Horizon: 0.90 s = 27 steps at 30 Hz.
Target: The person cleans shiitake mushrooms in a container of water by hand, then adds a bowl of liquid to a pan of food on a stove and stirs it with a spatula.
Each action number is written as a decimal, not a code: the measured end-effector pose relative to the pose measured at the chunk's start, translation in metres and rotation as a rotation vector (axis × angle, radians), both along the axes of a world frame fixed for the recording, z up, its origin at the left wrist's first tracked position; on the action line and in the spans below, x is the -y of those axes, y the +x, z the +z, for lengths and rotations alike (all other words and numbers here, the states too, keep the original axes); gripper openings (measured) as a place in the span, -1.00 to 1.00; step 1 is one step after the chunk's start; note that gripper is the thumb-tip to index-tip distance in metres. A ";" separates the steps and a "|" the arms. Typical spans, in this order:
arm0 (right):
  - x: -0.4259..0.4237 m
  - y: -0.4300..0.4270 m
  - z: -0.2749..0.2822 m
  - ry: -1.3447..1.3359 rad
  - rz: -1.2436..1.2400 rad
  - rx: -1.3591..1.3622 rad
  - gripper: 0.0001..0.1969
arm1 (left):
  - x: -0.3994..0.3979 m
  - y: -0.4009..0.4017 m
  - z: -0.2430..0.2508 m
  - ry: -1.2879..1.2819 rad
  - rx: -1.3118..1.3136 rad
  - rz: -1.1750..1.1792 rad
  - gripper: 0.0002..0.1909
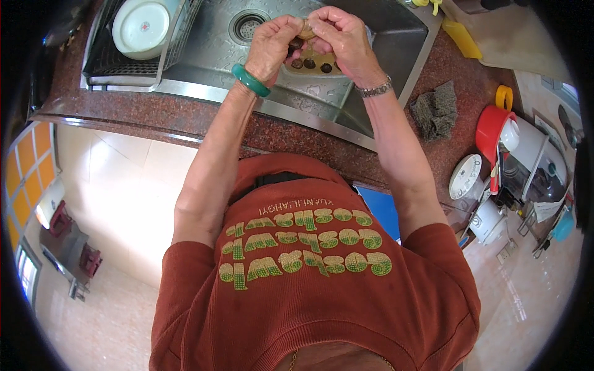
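Over the sink, my left hand (270, 46) and my right hand (345, 41) meet, the fingertips of both pinching a pale brown mushroom (306, 31). A darker mushroom cap (295, 43) shows just below it, against the fingers of my left hand; whether those fingers hold it too is unclear. Beneath the hands sits a shallow clear container (320, 75) of brownish water, partly hidden by them. Several dark mushroom caps (326, 68) lie in that water. A green bangle circles my left wrist, and a metal watch my right.
The steel sink (199, 69) has a drain (248, 25) at its left part. A wire rack (160, 69) there holds a white bowl (141, 28) upside down. On the right counter lie a grey cloth (435, 111), a yellow scraper-like piece (461, 38), a red pan (493, 130) and dishes.
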State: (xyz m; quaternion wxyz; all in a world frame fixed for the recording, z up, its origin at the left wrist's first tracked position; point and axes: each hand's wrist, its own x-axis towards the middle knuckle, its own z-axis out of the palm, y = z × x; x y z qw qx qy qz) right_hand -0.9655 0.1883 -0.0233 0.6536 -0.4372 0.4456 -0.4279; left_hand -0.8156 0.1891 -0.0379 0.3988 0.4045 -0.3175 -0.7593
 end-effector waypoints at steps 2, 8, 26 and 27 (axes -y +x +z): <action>-0.002 0.001 0.002 -0.068 0.034 -0.063 -0.87 | 0.000 -0.001 -0.003 -0.008 -0.002 0.038 -0.78; 0.000 0.015 0.017 -0.186 -0.046 -0.319 -0.87 | -0.001 -0.002 -0.006 -0.044 0.011 0.077 -0.80; 0.005 0.009 0.021 -0.171 -0.067 -0.453 -0.89 | 0.004 -0.004 -0.008 -0.103 0.056 0.051 -0.89; 0.007 0.009 0.019 -0.262 -0.051 -0.550 -0.88 | 0.004 -0.004 -0.009 -0.104 0.051 0.033 -0.88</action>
